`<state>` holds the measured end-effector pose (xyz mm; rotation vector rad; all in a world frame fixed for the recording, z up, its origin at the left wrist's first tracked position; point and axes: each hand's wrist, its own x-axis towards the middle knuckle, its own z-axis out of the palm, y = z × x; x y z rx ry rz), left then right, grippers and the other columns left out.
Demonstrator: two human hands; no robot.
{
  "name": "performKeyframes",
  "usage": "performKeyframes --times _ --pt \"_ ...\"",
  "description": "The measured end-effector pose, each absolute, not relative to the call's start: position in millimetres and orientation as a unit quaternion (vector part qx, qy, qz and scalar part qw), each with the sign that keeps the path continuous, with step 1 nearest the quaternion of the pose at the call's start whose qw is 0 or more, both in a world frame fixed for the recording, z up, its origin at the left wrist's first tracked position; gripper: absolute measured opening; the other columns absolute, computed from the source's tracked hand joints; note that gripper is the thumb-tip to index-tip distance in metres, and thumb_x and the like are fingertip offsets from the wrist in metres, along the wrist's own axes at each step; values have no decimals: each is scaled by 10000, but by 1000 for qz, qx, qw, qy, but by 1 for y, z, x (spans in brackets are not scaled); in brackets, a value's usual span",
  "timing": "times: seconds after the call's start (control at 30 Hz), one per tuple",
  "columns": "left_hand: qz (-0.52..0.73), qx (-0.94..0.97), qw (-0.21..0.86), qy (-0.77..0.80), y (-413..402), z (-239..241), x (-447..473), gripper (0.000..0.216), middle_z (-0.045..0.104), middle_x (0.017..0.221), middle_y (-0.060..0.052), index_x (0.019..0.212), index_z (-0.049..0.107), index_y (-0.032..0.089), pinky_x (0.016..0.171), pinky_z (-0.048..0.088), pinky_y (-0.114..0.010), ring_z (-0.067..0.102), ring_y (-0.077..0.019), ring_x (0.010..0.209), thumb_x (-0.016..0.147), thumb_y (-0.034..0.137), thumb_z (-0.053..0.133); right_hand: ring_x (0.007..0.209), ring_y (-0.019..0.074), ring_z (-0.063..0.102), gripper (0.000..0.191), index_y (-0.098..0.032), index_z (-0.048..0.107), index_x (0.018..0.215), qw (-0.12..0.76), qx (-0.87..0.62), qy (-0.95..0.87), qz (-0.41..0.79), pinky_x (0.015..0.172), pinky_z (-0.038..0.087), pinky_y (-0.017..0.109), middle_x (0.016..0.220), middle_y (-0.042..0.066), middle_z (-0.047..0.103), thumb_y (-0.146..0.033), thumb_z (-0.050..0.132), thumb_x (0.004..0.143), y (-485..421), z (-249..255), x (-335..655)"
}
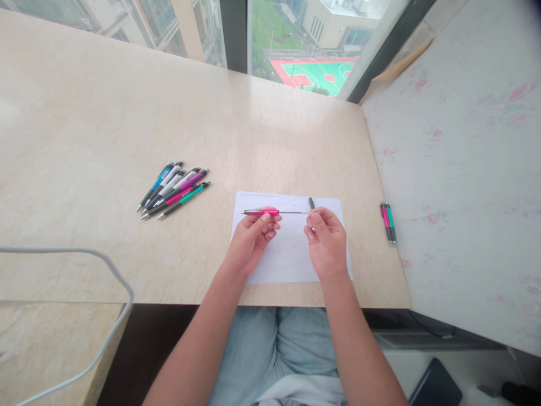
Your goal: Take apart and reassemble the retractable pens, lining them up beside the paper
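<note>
My left hand (252, 237) pinches the pink upper barrel of a taken-apart pen (262, 212), with its thin refill sticking out to the right. My right hand (324, 239) is closed around the dark lower part of the pen (311, 203), at the refill's right end. Both hands hover over a white sheet of paper (287, 254) lying on the beige marble table (127, 113).
Several click pens in blue, white, purple, pink and teal (174, 190) lie in a bunch to the left of the paper. Two more pens, pink and green (387, 223), lie at the table's right edge by the wall. A grey cable (110, 270) curves at the lower left.
</note>
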<state>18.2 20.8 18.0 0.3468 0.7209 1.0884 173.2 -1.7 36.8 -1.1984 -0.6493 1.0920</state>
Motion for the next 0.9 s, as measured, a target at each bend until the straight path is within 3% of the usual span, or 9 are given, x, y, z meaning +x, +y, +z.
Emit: performKeyframes --times 0.9 --pt "500 182 770 352 18 23 22 205 741 830 -63 923 764 141 687 492 -201 659 -103 738 769 268 809 582 83 453 204 -230 668 908 615 -552 -317 466 536 380 252 756 -29 593 -374 746 786 0 29 155"
